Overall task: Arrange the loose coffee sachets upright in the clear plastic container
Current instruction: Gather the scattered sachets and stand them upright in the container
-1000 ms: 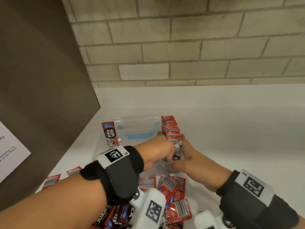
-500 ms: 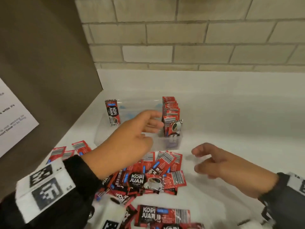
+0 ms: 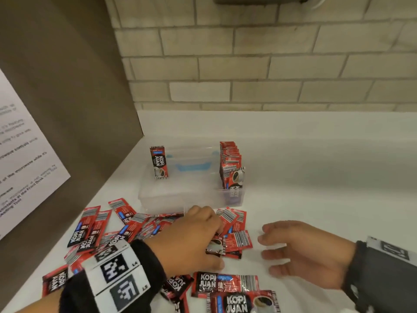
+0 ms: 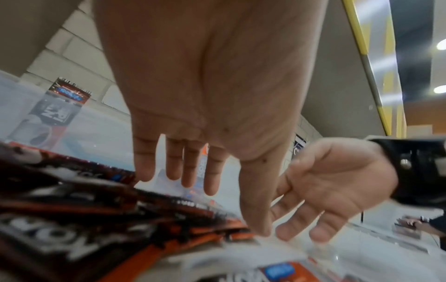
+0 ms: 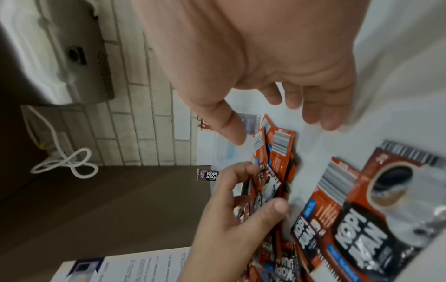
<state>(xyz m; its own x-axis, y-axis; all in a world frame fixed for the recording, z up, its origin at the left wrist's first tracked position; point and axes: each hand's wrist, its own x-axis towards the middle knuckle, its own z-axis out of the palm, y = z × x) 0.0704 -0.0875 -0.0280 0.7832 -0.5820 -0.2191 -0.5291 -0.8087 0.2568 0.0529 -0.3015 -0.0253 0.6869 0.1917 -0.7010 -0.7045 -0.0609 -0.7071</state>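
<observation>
The clear plastic container [image 3: 162, 199] stands at the back of the white counter. A row of upright red sachets [image 3: 230, 163] fills its right end, and a single sachet [image 3: 159, 162] stands at its left wall. Loose sachets [image 3: 126, 224] lie in a heap in front of it. My left hand [image 3: 216, 236] is down on the heap, and in the right wrist view its fingers [image 5: 241, 167] and thumb close on a sachet [image 5: 267, 183]. My right hand [image 3: 277, 245] hovers open just right of the heap, holding nothing.
A brown side panel [image 3: 67, 109] with a printed paper notice [image 3: 24, 159] closes off the left. A brick wall [image 3: 270, 64] runs behind the counter. Bare white counter [image 3: 327, 188] stretches to the right. A grey device with a white cable [image 5: 79, 63] hangs on the wall.
Both hands have drawn back from the container's right end toward me. The left hand has dropped onto the loose heap and closed on a sachet. The right hand stays open beside it.
</observation>
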